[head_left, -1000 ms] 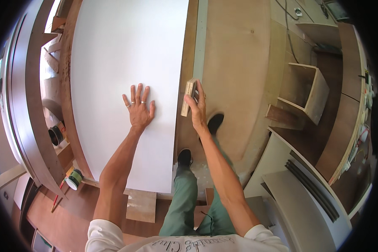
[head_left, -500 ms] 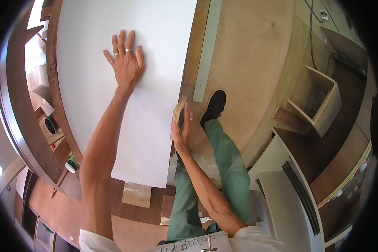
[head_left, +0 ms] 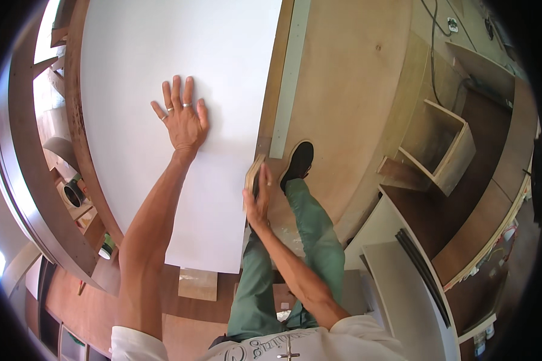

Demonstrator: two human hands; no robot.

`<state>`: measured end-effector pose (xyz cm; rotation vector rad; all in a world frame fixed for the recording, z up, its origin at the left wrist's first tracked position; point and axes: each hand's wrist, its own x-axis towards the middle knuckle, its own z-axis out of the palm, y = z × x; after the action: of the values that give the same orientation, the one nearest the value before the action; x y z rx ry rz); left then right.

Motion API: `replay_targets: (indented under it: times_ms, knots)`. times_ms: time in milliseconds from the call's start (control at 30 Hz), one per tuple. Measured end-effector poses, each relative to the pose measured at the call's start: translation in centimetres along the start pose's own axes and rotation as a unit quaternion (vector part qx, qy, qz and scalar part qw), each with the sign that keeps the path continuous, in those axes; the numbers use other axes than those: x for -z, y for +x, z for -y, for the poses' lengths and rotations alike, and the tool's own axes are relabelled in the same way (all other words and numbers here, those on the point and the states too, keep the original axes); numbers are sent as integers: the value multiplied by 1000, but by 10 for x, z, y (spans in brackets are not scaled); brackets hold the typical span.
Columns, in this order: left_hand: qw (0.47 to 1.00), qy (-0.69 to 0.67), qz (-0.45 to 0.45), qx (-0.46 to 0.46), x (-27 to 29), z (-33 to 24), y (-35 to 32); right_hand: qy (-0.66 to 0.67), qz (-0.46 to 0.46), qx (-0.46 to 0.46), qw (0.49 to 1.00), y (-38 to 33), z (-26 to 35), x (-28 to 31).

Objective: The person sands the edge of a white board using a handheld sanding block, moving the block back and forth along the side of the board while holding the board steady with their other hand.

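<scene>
A large white panel (head_left: 223, 228) lies lengthwise in front of me. My left hand (head_left: 185, 122) rests palm down on it, fingers spread, with rings on several fingers. At the panel's right edge my right hand (head_left: 258, 198) is closed on a layered plywood block (head_left: 252, 174). The block stands upright against the edge, its pale plies showing. My right thumb is on its near left side and my fingers lie along its right side. Part of the block is hidden behind that hand.
A wooden beam (head_left: 277, 78) and a pale metal strip (head_left: 291, 84) run beside the panel. My shoe (head_left: 298, 161) stands on the plywood sheet (head_left: 349, 90) at right. Farther right are an open wooden box (head_left: 448, 144), a white cabinet (head_left: 397, 283) and a dark cable (head_left: 433, 60).
My left hand has slid a little toward me over the panel, still flat. My right hand keeps its hold on the block at the edge. The whole view has shifted slightly.
</scene>
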<state>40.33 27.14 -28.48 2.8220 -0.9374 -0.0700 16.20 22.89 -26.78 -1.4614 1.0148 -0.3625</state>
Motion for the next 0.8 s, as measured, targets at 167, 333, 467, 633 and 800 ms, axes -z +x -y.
replay_targets:
  times_ms: [167, 333, 467, 633, 800]
  knots:
    - [1000, -13, 17, 3, -2, 2, -4, 93, 15, 29, 995, 145, 42, -5]
    - [1000, -17, 18, 6, 1, 1, -1, 75, 17, 17, 997, 87, 25, -2]
    - [1000, -10, 16, 0, 2, 0, -1, -18, 20, -19, 999, 28, 8, -1]
    - [1000, -3, 15, 3, 0, 1, -3, 43, 5, 26, 999, 153, 48, -6]
    - [1000, -7, 17, 11, 1, 0, -2, -23, 25, 1, 999, 67, 2, -1]
